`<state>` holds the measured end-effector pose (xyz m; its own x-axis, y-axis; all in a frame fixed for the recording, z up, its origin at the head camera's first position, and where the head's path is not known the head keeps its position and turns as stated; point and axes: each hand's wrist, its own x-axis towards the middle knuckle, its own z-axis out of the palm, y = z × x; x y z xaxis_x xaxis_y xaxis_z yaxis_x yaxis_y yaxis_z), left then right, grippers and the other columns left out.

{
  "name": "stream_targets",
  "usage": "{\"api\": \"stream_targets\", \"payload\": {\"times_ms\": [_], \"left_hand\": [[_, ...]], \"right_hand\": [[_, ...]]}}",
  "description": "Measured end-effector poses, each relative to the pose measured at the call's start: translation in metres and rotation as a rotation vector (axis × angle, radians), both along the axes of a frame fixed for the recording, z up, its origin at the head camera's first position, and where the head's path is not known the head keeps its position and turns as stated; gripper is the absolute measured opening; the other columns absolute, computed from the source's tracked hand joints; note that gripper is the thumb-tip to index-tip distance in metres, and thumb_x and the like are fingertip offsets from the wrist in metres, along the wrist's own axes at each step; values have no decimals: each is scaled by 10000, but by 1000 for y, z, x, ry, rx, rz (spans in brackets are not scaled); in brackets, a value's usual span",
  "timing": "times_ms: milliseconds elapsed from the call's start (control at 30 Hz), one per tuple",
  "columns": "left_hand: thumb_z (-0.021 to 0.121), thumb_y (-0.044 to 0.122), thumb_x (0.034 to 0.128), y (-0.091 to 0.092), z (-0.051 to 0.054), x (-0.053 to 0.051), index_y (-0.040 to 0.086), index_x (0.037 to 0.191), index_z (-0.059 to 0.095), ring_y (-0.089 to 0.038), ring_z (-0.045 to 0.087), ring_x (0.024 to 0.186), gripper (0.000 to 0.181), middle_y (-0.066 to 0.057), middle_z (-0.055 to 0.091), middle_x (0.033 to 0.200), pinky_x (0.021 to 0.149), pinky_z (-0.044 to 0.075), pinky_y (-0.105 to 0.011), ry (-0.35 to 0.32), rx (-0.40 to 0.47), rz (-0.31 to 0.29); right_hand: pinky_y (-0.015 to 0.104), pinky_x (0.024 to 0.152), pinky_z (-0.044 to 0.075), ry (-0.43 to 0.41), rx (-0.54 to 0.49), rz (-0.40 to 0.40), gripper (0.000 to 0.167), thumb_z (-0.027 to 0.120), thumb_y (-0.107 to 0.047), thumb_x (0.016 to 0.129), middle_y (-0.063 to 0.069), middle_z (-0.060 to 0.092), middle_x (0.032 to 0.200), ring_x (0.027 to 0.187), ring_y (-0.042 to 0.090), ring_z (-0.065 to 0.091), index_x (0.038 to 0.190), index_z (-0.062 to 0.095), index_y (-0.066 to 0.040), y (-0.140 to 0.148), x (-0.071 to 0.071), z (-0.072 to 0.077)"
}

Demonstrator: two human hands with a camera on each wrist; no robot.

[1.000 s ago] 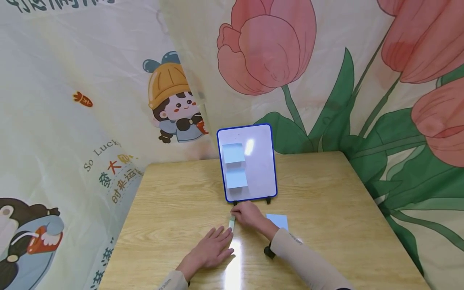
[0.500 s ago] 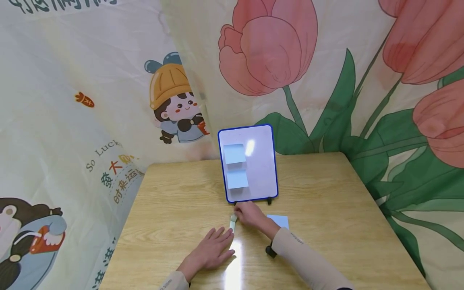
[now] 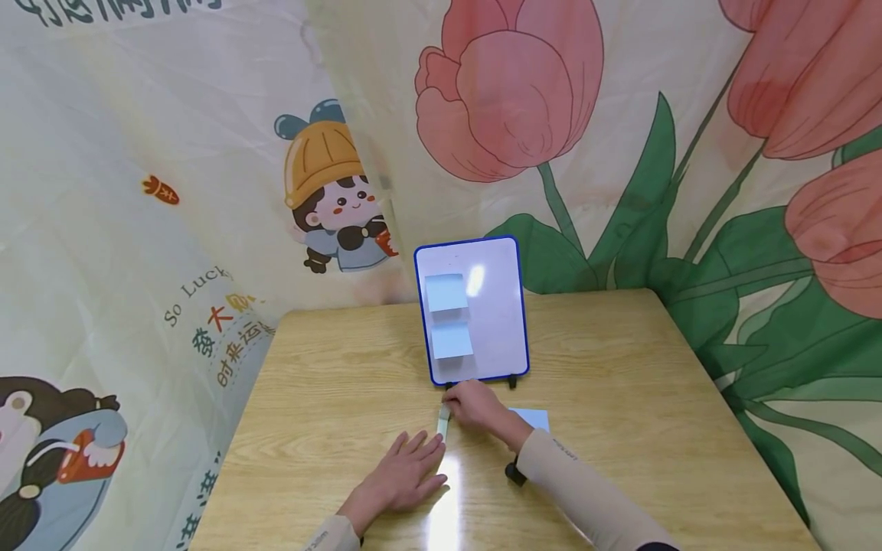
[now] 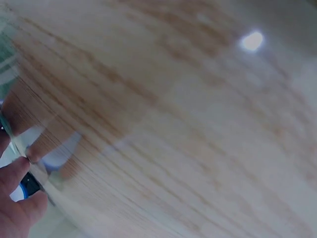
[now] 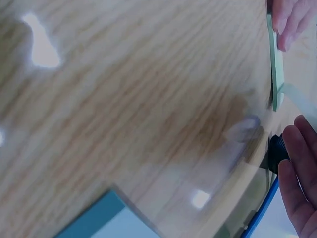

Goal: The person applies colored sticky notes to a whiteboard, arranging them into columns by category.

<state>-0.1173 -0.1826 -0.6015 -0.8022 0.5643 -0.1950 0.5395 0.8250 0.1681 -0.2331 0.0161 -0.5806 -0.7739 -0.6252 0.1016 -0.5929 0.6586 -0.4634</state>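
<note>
A narrow pale green sticky note pad (image 3: 442, 430) lies on the table between the hands. My left hand (image 3: 403, 473) rests on its near end with fingers straight and spread. At its far end, my right hand (image 3: 478, 408) pinches a thin green sheet (image 5: 298, 100), which rises from the pad in the right wrist view. The pinching fingertips are partly hidden in the head view. Just beyond the right hand a blue-framed whiteboard (image 3: 498, 321) stands tilted, with an upper light blue sticky note (image 3: 446, 292) and a lower one (image 3: 452, 340) on its left side.
A blue sticky note pad (image 3: 534, 418) lies on the table beside the right wrist, partly covered by the arm. Black feet (image 3: 512, 381) support the whiteboard. The wooden table (image 3: 331, 367) ends at the printed cloth backdrop (image 3: 386, 153).
The green sheet's far end has lifted from the pad, still in the right hand's fingers. The right hand has shifted very slightly; the left hand stays in place on the pad.
</note>
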Motion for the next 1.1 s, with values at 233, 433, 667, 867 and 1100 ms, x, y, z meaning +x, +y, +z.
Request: {"api": "stream_targets", "payload": {"times_ms": [233,433,667,867,1100], "left_hand": [[268,579,1032,0,-1,1,191,1537,372,-297,302,1486,646,31,336,1605,1203,217,-556,3,8,3],[261,580,1033,0,0,1,182,1537,371,-296,297,1488,652,20,331,1607,1209,222,-536,-5,8,2],[273,576,1032,0,0,0,176,1540,364,-299,296,1489,652,18,324,1610,1211,214,-540,-10,7,8],[268,580,1033,0,-1,2,152,1523,397,-321,327,1471,663,-7,362,1593,1197,234,-554,16,26,9],[254,606,1024,6,-3,5,124,1525,384,-320,331,1469,706,-48,349,1598,1203,263,-501,36,15,15]], "right_hand": [[358,803,585,2,-22,-91,163,648,-122,933,2,775,966,920,209,726,1007,794,-126,2,-5,2],[371,786,581,3,-50,-134,170,647,-115,927,5,776,962,887,218,724,1005,796,-134,6,-10,6],[363,754,589,24,-75,-170,163,648,-128,941,24,775,918,834,205,727,1012,795,-132,12,-15,14],[390,790,588,-22,-86,-152,172,648,-98,924,49,774,944,860,217,725,1022,789,-100,20,-17,21],[398,857,581,-122,-36,-126,194,629,-96,941,42,768,1025,962,216,717,1070,773,-86,34,-23,28]]}}
